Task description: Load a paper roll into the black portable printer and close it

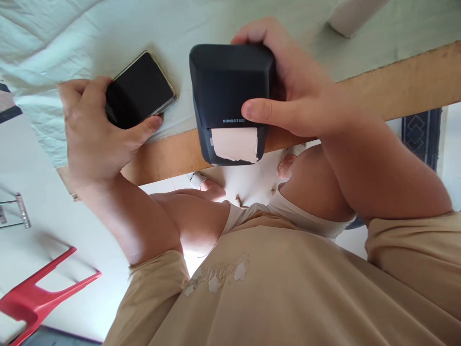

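Note:
Gripped by my right hand [288, 91] is a black label printer [230, 86] marked NIIMBOT, my thumb lying across its front and the fingers round its right side. A strip of pale label paper [236, 144] with a torn edge shows at its lower end. The printer is over the table's front edge; whether it touches the table I cannot tell. My left hand [97, 120] is closed round the left end of a smartphone [140, 91] in a clear case, thumb along the lower edge. The phone's screen is dark, and it is at the cloth-covered tabletop.
A pale green cloth [144, 24] covers the table, leaving its wooden edge [406, 81] bare. A whitish cylinder [355, 17] stands at the upper right. On the floor at the lower left is a red plastic chair [30, 302]. My legs are beneath the table.

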`<state>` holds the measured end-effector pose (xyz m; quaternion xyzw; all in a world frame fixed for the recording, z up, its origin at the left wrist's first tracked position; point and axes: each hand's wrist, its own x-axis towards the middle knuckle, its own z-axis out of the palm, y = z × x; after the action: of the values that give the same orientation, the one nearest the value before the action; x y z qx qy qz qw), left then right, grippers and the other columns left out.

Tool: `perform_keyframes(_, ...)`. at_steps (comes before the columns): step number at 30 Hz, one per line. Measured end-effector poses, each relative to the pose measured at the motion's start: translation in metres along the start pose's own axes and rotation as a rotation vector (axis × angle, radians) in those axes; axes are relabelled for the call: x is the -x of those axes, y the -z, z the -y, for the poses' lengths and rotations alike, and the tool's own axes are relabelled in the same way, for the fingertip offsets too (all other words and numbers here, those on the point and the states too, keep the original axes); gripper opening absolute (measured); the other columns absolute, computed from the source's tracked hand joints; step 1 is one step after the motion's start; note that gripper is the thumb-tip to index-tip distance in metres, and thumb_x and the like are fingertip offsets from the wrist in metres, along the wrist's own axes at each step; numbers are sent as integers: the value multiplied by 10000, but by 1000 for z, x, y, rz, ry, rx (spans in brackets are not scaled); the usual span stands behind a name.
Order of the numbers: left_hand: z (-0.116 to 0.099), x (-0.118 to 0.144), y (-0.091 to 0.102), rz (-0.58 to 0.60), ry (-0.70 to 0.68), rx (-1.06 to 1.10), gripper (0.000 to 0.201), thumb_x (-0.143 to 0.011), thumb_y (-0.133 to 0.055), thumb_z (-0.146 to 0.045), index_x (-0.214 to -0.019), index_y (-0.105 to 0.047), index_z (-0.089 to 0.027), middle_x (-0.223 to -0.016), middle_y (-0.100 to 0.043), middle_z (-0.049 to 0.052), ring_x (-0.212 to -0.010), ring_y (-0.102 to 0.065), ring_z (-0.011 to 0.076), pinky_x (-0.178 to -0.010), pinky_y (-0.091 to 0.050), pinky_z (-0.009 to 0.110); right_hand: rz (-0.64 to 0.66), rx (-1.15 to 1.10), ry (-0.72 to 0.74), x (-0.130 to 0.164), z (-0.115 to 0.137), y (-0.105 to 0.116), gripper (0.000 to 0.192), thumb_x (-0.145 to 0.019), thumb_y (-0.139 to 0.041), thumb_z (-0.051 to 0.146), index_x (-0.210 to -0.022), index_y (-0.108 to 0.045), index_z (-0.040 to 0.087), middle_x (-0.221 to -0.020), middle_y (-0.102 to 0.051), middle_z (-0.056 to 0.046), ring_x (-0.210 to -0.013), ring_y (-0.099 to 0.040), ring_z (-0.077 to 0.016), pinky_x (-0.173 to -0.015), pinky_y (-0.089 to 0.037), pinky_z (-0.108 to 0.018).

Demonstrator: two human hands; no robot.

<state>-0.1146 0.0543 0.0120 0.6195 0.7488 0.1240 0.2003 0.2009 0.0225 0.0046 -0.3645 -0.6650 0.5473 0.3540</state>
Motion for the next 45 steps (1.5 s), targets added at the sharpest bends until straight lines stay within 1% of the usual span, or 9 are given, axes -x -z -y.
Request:
perform_keyframes(3,-6,1,-2,-25,8,29,1144,-310,-866,9,-1418,-686,-217,-1501,-493,108,-1480,-533,353,-1468,-311,615,7,5,8,0,0,0,900,-872,-683,655,-1461,-406,34,-1207,-533,-44,-1007,-461,47,-865,-398,-73)
perform_keyframes(9,-23,4,-6,-30,67,66,1115,-252,-889,19,-1341,-712,-147,-1455,-491,118,-1403,-537,314,-1466,-319,596,-2,-3,20,0,-3,0,899,-870,-688,639,-1452,-404,14,-1165,-518,-37,-965,-459,60,-860,-404,-73)
perform_keyframes(14,-24,3,-6,-14,64,83,1161,-205,-884,72,-1324,-694,-173,-1458,-480,102,-1422,-519,324,-1472,-302,620,1,-5,26,0,-1,0,925,-870,-694,652,-1464,-399,7,-1192,-522,-40,-958,-456,66,-871,-410,-69)
perform_keyframes(20,-27,5,-10,-8,63,54,1151,-286,-857,59,-1396,-622,-133,-1503,-433,143,-1521,-480,350,-1456,-326,593,-1,8,17,-1,0,1,904,-867,-706,620,-1463,-409,9,-1168,-515,-31,-952,-450,70,-877,-404,-66)
perform_keyframes(29,-28,9,-13,-53,39,32,1015,-372,-834,51,-1346,-642,-161,-1472,-473,121,-1487,-525,342,-1420,-386,584,-14,26,2,1,0,0,909,-859,-698,639,-1469,-412,29,-1191,-536,-35,-991,-458,53,-873,-389,-81)
perform_keyframes(34,-52,17,-7,36,267,-197,1231,-348,-867,102,-1497,-522,-172,-1629,-379,108,-1667,-370,323,-1492,-273,534,-16,39,4,1,-2,1,903,-863,-671,660,-1461,-418,32,-1210,-539,-30,-984,-457,57,-925,-402,-83)
perform_keyframes(38,-60,24,3,146,291,-264,1378,-358,-850,170,-1614,-406,-183,-1682,-344,95,-1700,-358,338,-1509,-290,527,-11,52,4,1,-1,0,891,-871,-660,646,-1468,-412,33,-1211,-536,-21,-990,-448,59,-947,-405,-78)
perform_keyframes(41,-57,28,6,125,251,-271,1434,-414,-829,180,-1683,-321,-256,-1671,-399,89,-1664,-425,347,-1482,-331,574,-14,56,-6,1,0,0,861,-869,-656,619,-1462,-419,42,-1185,-534,-8,-980,-442,63,-943,-400,-71)
perform_keyframes(45,-51,24,1,48,281,-227,1311,-461,-825,111,-1639,-410,-292,-1609,-472,105,-1622,-467,377,-1480,-288,646,-34,30,-9,1,0,0,838,-842,-718,578,-1433,-436,55,-1141,-536,1,-933,-433,66,-858,-379,-74)
